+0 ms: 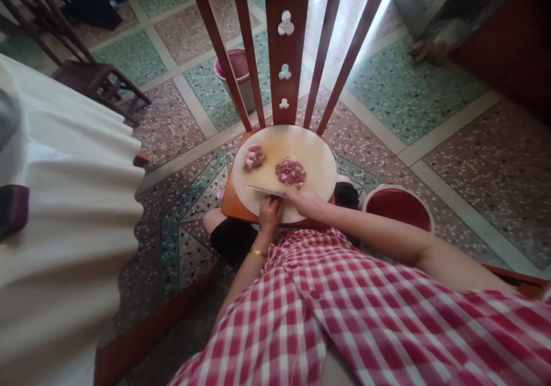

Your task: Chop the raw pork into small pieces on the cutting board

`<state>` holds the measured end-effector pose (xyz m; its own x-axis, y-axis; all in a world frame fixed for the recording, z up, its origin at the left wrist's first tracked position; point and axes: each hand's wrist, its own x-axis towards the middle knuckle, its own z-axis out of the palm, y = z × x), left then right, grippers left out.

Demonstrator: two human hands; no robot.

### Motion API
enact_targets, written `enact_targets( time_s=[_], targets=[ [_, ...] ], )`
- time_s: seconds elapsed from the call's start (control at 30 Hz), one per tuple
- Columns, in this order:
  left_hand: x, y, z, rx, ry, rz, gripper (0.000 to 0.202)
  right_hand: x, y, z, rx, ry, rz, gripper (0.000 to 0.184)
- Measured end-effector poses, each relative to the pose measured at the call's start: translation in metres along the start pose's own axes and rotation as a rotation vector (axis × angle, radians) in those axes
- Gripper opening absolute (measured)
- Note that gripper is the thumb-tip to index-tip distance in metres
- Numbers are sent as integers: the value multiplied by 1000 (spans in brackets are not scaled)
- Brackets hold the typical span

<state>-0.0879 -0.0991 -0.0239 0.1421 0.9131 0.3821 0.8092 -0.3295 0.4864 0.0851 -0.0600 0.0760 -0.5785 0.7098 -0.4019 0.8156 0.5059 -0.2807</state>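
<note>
A round, pale cutting board (269, 139) lies on the seat of a wooden chair (228, 198) in front of me. My right hand (306, 203) is closed round the handle of a knife (263, 190), whose blade points left across the near part of the board. Just on the near side of the blade, my left hand (270, 213) rests on the board with its fingers curled; what they hold, if anything, is hidden. Beyond the knife sits a pile of finely cut raw meat (291, 171). Larger meat chunks (253, 158) lie farther left on the board.
The chair's slatted back (286, 47) rises behind the board. A red-lined bucket (398, 208) stands on the right, and another bin (239, 67) is behind the chair. At left is a table with a cream cloth (77, 202); a dark chair (81, 76) stands beyond it.
</note>
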Motion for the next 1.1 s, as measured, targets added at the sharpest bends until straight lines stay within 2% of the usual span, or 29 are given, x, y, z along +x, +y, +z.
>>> enact_targets(
  time_s=[0.13,0.27,0.47,0.57,0.67,0.77,0.83,0.93,1.03,1.1],
  targets=[
    [1,2,-7,-84,55,1,21,9,-1,-10,-14,20,37,33],
    [0,-1,-4,-102,65,10,23,-5,0,-15,-52,21,69,32],
    [0,-10,7,-3,32,37,22,-23,-5,-12,-81,-76,82,32],
    [0,-10,8,27,58,41,21,-11,-8,-11,-78,-76,56,35],
    [1,-7,7,48,90,26,21,13,-17,-12,-45,-44,-27,40],
    [1,-5,7,69,100,2,21,29,-26,-11,-3,-21,-36,40],
    [2,-5,6,67,86,-4,21,27,-22,-8,3,-21,-29,41],
    [3,-3,3,29,65,-14,20,8,-1,-5,-22,-39,-11,43],
    [5,0,-1,-32,79,-29,18,-9,15,-8,-66,-57,70,38],
    [6,2,-3,-48,99,-35,18,-14,16,-13,-72,-52,95,36]
  ],
)
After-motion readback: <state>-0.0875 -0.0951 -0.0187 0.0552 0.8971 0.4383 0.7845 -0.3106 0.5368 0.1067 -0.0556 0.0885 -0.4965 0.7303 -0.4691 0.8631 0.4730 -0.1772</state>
